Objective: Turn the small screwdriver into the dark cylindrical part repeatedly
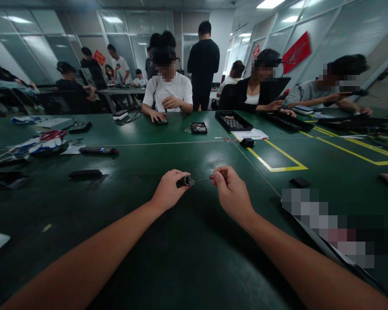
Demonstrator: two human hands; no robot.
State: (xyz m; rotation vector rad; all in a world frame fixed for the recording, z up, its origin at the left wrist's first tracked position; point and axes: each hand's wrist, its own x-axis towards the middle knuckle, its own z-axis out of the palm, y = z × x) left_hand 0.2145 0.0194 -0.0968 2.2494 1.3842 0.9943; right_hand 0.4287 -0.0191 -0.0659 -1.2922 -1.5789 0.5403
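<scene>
Above the green table, my left hand [170, 189] is closed around a short black cylindrical part [185, 181], whose round end faces right. My right hand [231, 189] pinches the handle of a screwdriver [202, 179] with a thin metal shaft. The shaft points left and its tip meets the end face of the black part. Whether the tip sits in a screw is too small to tell. The screwdriver's handle is mostly covered by my fingers, with a red bit showing near the shaft.
A dark elongated piece [86, 174] and a pen-like tool [98, 150] lie to the left, near red-handled scissors [53, 135]. Across the table are a black tray [233, 121] and a small black block [247, 142]. A person in a white shirt [181, 88] sits opposite; others sit at right.
</scene>
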